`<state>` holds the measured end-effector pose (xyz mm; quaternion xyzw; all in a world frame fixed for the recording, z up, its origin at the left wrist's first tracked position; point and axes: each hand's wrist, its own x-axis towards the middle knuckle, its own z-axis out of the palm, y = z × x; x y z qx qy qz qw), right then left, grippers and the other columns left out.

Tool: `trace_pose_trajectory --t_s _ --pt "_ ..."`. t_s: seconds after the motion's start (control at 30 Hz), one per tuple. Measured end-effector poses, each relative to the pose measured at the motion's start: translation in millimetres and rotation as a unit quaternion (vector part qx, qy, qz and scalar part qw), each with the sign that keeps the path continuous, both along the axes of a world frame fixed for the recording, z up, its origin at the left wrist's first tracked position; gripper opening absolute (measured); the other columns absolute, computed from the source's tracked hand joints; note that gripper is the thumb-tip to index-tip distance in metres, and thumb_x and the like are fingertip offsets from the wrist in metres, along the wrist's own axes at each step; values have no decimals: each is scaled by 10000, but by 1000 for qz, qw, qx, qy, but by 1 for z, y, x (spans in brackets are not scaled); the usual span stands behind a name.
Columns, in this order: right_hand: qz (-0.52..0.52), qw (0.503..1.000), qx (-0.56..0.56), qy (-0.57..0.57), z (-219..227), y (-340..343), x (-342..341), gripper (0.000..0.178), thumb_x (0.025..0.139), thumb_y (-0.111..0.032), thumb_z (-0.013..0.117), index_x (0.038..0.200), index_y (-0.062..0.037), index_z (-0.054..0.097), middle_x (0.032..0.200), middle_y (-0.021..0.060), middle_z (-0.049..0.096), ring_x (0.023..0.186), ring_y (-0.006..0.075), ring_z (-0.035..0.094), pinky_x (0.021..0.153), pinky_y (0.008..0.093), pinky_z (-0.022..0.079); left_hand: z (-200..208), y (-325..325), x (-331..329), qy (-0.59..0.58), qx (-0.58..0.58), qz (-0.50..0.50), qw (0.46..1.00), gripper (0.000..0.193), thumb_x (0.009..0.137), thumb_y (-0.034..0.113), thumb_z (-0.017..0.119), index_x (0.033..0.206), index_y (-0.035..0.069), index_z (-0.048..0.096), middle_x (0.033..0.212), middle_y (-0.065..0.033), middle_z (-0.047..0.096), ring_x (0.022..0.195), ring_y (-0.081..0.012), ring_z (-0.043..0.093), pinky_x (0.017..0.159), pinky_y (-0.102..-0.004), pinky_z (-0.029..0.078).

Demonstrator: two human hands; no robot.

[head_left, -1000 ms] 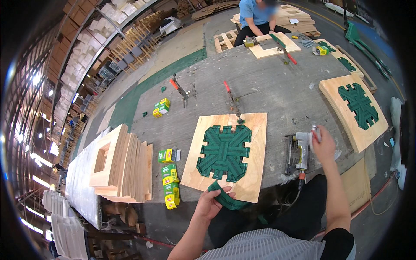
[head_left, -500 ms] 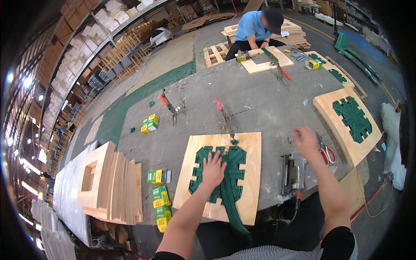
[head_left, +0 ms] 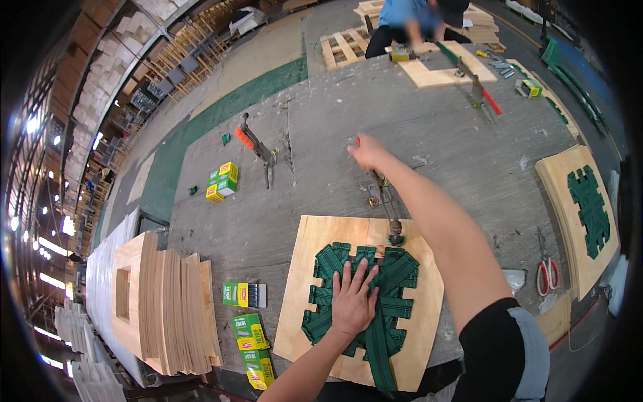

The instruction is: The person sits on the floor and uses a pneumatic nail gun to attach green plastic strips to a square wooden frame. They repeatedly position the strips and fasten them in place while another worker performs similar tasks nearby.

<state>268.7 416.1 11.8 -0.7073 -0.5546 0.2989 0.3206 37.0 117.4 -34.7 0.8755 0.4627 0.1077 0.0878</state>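
The left grip lies palm down, fingers spread and pointing forward, with the left forearm slanting up from the lower edge. The right forearm reaches farther forward, angled leftward, ending in the right grip, curled closed.

Green woven straps crisscross on a pale wooden board — one tail reaching its near edge. A metal clamp overhangs the far edge.

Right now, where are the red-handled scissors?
In the head view, the red-handled scissors lie toward the right on the grey table, just left of the stack of wooden boards topped with green webbing.
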Motion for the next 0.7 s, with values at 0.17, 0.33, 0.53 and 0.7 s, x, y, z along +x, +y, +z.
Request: trace_pose_trajectory --t_s 0.17,0.33,0.53,0.7 --pt "-41 999 25 -8 -12 18 2 380 1002 -370 653 1209 -52 676 1079 163 735 1008 337 699 884 436 548 -2 1 2 -33 -13 1 999 581 988 281 619 1551 227 487 1669 -53 360 1542 -402 275 1235 -607 199" --pt "67 982 116 134 83 -26 -4 261 1004 -305 662 1111 -68 687 995 119 718 914 293 680 832 405 534 -6 0 -2 -19 3 16 1000 590 989 309 622 1558 248 477 1675 -37 346 1535 -380 293 1237 -593 206" --pt "106 871 467 -113 115 -197 35 262 969 -207 699 1172 -43 677 1108 102 700 996 241 675 898 365 522 -4 -4 2 -41 43 10 998 463 1026 322 542 1458 161 582 1645 -57 403 1522 -392 324 1241 -590 217" --pt "-46 954 96 281 40 -434 39 129 1014 -138 632 1052 -20 669 893 15 696 824 92 639 756 275 525 -4 -6 6 -33 64 12 997 456 1045 334 509 1417 89 607 1621 -58 438 1505 -371 361 1242 -581 229"
